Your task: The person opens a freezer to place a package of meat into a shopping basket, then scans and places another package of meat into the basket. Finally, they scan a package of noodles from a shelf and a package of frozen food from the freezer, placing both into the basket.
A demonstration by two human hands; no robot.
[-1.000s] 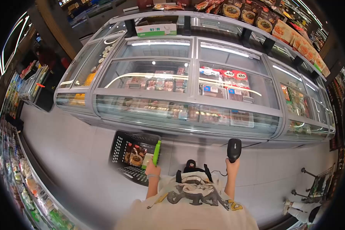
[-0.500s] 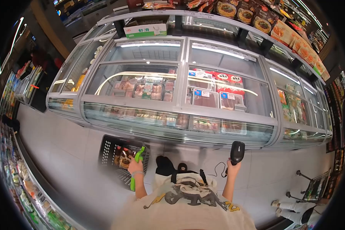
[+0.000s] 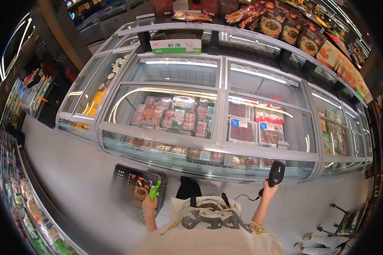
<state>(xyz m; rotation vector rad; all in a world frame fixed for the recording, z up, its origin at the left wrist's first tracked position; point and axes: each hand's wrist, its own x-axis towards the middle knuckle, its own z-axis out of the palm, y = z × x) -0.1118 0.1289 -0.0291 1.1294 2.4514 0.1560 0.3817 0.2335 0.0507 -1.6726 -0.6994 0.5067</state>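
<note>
My left hand (image 3: 150, 202) is closed round the green handle (image 3: 155, 189) of a dark grey shopping basket (image 3: 122, 175), which hangs low at my left side. Inside the basket lies a dark food package (image 3: 141, 189) with a noodle dish pictured on it. My right hand (image 3: 268, 189) grips a black handheld barcode scanner (image 3: 276, 172), its head pointing up and forward, with a thin dark cord trailing from it. In front of both hands stands a glass-topped freezer (image 3: 166, 131). Meat trays (image 3: 178, 120) and dark packs with blue labels (image 3: 242, 129) show through its lids.
A shelf above the freezer carries a white-and-green box (image 3: 176, 45) and noodle packages (image 3: 270, 26). Stocked shelving (image 3: 34, 212) runs along the left. At lower right are a cart (image 3: 353, 216) and another person's legs (image 3: 323, 240).
The view has shifted, so the freezer appears lower and further right. The basket and the scanner remain in my hands, with the scanner now in front of the freezer's lower edge.
</note>
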